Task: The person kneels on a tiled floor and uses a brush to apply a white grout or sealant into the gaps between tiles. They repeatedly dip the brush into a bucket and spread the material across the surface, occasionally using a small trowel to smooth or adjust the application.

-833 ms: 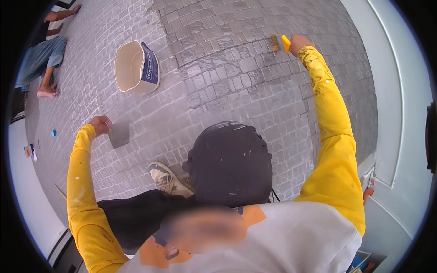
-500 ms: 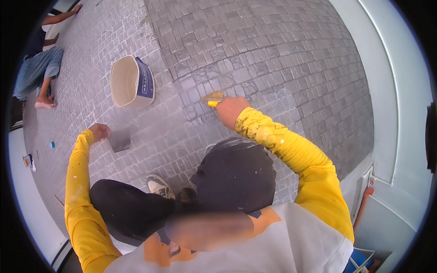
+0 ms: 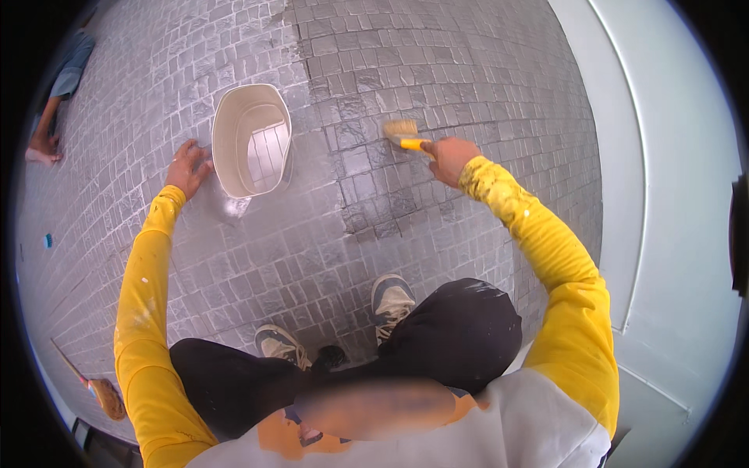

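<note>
My right hand [image 3: 452,160] is closed round the yellow handle of a paintbrush [image 3: 402,129], its pale bristles over the darker, wet-looking stone paving. My left hand [image 3: 189,168] is beside the left wall of a cream plastic bucket [image 3: 221,144], fingers apart and pointing toward it. I cannot tell whether the fingertips touch the bucket or the ground. A shiny liquid surface shows inside the bucket. The paving [image 3: 257,269] is lighter on the left and around my shoes, darker at the upper right.
Another person's bare foot and leg [image 3: 47,129] are at the far left. A long-handled broom [image 3: 105,396] lies at the lower left, with a small blue object [image 3: 48,240] farther up. A pale wall [image 3: 616,195] borders the paving on the right.
The brush has moved right and farther away. My left hand has moved up to the bucket; the dark flat piece seen at it before no longer shows. My view has shifted.
</note>
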{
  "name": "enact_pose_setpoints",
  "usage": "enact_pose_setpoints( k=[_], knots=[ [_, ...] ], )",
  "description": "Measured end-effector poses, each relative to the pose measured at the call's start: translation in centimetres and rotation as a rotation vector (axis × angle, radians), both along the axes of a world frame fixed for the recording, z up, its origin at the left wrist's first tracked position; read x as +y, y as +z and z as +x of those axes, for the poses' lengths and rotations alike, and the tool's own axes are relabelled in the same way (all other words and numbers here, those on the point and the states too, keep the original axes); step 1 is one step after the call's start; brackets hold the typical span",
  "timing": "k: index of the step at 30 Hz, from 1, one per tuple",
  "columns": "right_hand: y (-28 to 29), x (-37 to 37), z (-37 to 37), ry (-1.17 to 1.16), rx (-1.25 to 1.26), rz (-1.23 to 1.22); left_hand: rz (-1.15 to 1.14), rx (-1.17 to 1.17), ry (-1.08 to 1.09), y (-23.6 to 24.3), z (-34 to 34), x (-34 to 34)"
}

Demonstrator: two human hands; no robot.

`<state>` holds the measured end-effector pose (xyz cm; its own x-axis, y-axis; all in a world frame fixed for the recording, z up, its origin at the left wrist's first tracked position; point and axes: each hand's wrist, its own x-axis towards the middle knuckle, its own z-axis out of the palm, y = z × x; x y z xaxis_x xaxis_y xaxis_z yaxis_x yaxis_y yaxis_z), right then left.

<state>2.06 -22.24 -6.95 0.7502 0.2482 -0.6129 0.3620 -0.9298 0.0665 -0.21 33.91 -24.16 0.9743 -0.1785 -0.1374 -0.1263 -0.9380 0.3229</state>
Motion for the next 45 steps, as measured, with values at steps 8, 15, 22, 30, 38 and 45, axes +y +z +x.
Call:
enact_pose_setpoints(
  k=[8, 15, 22, 30, 38, 45],
  knots=[
    [2.3, 9.1, 10.2, 0.198, 0.144, -0.07, 0.167, -0.286, 0.283, -3.7, -0.5, -0.2],
    [-0.3, 8.3, 26.2, -0.374, -0.489, 0.076, 0.168, -0.221, 0.247, -2.5, -0.1, -0.4],
    [-0.8, -4.8, 1.4, -0.43, -0.084, 0.025, 0.19, -0.206, 0.206, -2.5, -0.2, -0.5],
    [5.9, -13.0, -4.4, -0.837, -0.3, -0.174, 0.284, -0.162, 0.21, -2.2, -0.1, -1.4],
    [1.2, -12.2, -4.7, -1.132, -0.254, -0.231, 0.282, -0.17, 0.201, -2.4, -0.2, -0.9],
    [-1.6, 2.2, -11.7, -0.692, -0.081, -0.027, 0.294, -0.282, 0.177, -3.4, -0.4, -0.6]
  ],
)
